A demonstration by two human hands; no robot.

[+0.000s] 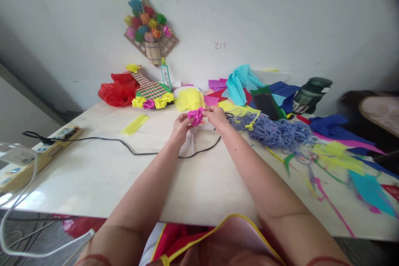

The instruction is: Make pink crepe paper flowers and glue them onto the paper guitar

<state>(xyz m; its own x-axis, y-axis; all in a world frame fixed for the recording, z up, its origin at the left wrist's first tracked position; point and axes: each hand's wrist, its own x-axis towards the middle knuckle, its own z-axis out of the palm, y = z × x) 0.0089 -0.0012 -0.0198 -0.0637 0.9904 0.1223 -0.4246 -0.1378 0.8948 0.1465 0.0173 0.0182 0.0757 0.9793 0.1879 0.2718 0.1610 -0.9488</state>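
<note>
Both hands are closed on a pink paper wad [196, 116]. The left hand [181, 126] pinches its near-left side with thumb and fingertips, and the right hand [217, 117] pinches its right side from above. The wad is held just above the table [109, 170], toward the far middle, in front of a yellow paper lump [188, 99].

The step looks like gathering and crimping the paper into a rosette. The wad is already bunched and ruffled, but it is looser than the finished rosettes [152, 103] in yellow and pink lying in a row by the slat board [149, 88] to the left.

What comes next probably calls for small, light twists from the fingertips, since thin paper like this tears if pulled hard. The base also needs to stay pinched so the folds do not spring open.

A glue bottle [165, 75] stands against the wall behind the board, within reach of the left hand. A black cable [124, 144] runs under the wrists to a power strip [46, 145] at the left edge. A yellow strip [135, 124] lies just left of the hands. Purple yarn [277, 133] and loose coloured sheets [241, 81] crowd the right side.
</note>
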